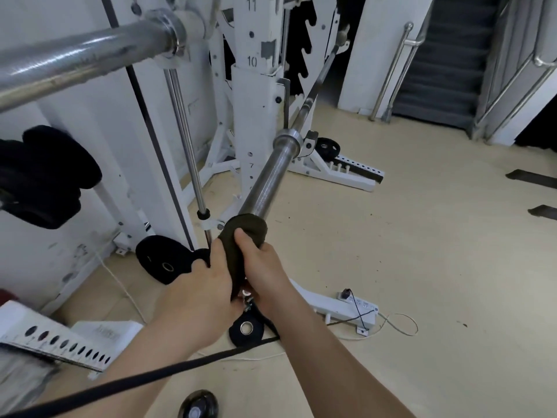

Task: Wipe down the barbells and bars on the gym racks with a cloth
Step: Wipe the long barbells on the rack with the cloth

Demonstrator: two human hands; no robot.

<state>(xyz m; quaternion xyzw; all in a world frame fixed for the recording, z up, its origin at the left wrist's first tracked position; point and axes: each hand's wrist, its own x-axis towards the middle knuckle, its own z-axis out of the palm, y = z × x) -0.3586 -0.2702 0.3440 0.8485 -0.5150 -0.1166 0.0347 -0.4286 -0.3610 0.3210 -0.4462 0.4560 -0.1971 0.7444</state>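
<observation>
A steel barbell (272, 176) runs from the white rack (256, 95) toward me, its thick sleeve end nearest. A dark olive cloth (245, 233) is wrapped around the tip of that sleeve. My left hand (208, 285) and my right hand (265, 273) both clasp the cloth around the bar end, thumbs on top. A second, thicker barbell sleeve (84, 55) crosses the upper left, resting higher on the rack.
Black weight plates lie on the floor (164, 262) and hang at the left (51, 173). A white power strip with cables (357, 306) sits on the beige floor. A black cable (150, 375) crosses below my arms. Stairs with metal railings (437, 70) are at the back right.
</observation>
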